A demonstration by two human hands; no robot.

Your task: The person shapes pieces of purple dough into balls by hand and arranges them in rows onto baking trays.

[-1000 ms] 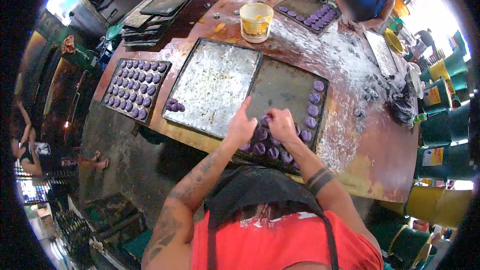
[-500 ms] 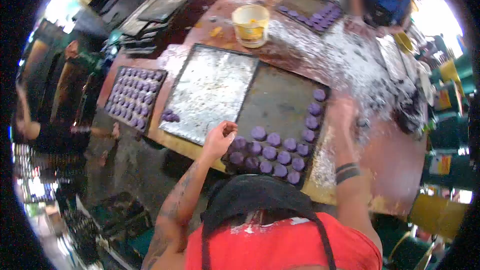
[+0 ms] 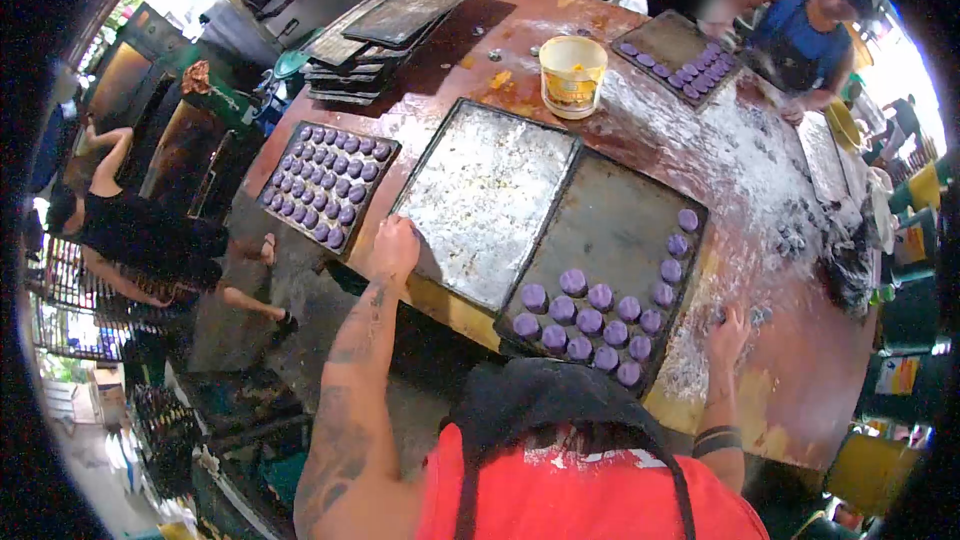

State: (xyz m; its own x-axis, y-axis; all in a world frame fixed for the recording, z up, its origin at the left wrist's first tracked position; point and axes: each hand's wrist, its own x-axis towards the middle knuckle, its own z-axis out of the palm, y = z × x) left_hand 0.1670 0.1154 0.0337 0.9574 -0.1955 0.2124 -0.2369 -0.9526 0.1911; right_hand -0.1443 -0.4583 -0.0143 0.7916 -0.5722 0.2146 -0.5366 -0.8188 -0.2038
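My left hand (image 3: pixel 395 248) is closed at the lower left corner of the flour-dusted tray (image 3: pixel 490 200), with a bit of purple dough at its fingertips; the hand hides most of what it grips. My right hand (image 3: pixel 728 332) rests on the floured tabletop right of the dark tray (image 3: pixel 625 215), fingers slightly apart and pointing away from me, with nothing visible held. Round purple dough pieces (image 3: pixel 590 320) stand in rows along the near side of the dark tray and up its right edge.
A smaller tray (image 3: pixel 391 162) full of purple pieces lies left. Beyond are stacked trays (image 3: pixel 410 10), a white and yellow bucket (image 3: pixel 573 75) and another part-filled tray (image 3: pixel 665 35). A co-worker (image 3: pixel 800 35) stands far right; another person (image 3: pixel 150 235) is at left.
My right hand has left the dark tray for the floured table on the right. My left hand has moved left to the dusted tray's corner, covering the small purple cluster there.
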